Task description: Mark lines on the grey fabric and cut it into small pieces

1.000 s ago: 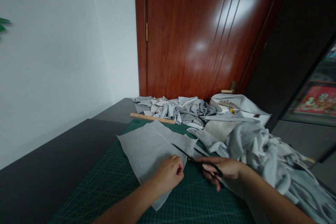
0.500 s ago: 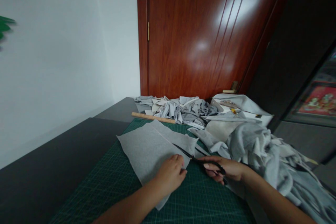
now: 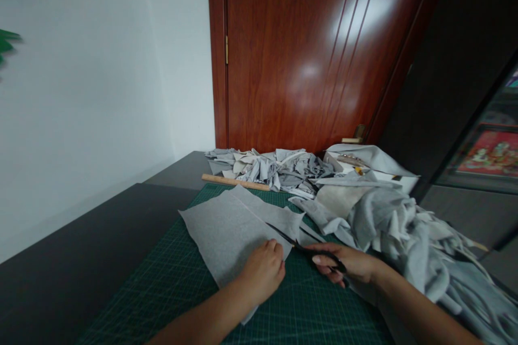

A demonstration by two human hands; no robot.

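A grey piece of fabric (image 3: 214, 223) with a faint straight line across it lies on a green cutting mat (image 3: 162, 280). My left hand (image 3: 265, 269) rests on its near right part, fingers curled and closed on the cloth. In my right hand (image 3: 348, 261) is a pair of black scissors (image 3: 300, 248), my fingers wrapped round the handles. The blades point up and left, one of them over the fabric near the line. A narrow pale strip of cloth lies just beyond the scissors.
A heap of fabric scraps (image 3: 283, 170) sits along the back, with a wooden ruler (image 3: 234, 181) before it. More grey cloth (image 3: 384, 218) is piled on the right, below a white box (image 3: 394, 179) holding small tools. A wall and a wooden door (image 3: 283, 64) stand behind.
My left fingers have curled in slightly, the thumb showing less. The scissors and fabric keep nearly the same place; the view has shifted a little.
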